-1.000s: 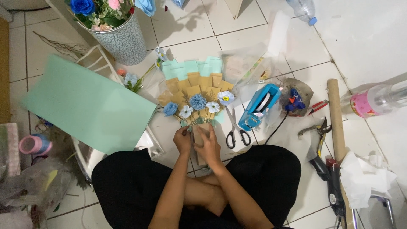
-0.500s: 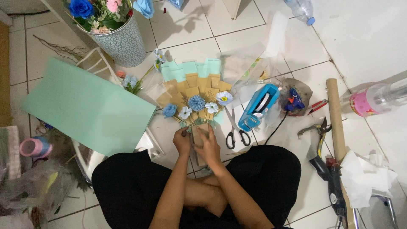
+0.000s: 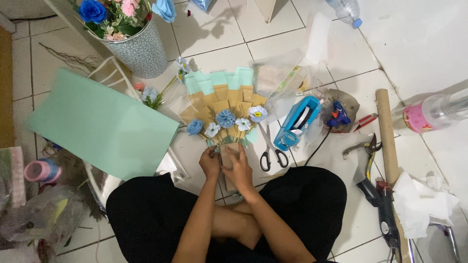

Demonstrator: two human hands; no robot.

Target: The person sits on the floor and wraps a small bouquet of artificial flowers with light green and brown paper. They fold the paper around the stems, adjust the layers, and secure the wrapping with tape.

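A flower bouquet (image 3: 225, 104) lies on the white tiled floor in front of my crossed legs. It has blue and white paper flowers wrapped in tan and mint-green paper. Its tan paper-wrapped stem (image 3: 228, 155) points toward me. My left hand (image 3: 210, 162) holds the stem's left side. My right hand (image 3: 240, 168) wraps over its right side. Both hands close around the stem together.
A large mint-green paper sheet (image 3: 100, 125) lies left. A patterned bucket of flowers (image 3: 134, 36) stands behind it. Scissors (image 3: 269, 150), a blue tape dispenser (image 3: 296, 122), pruners (image 3: 363, 146), a brown paper roll (image 3: 387, 141), a glue gun (image 3: 382, 207) and white tissue (image 3: 421, 199) lie right.
My hands have stayed on the bouquet stem with only small shifts of the fingers. The bouquet has not moved.
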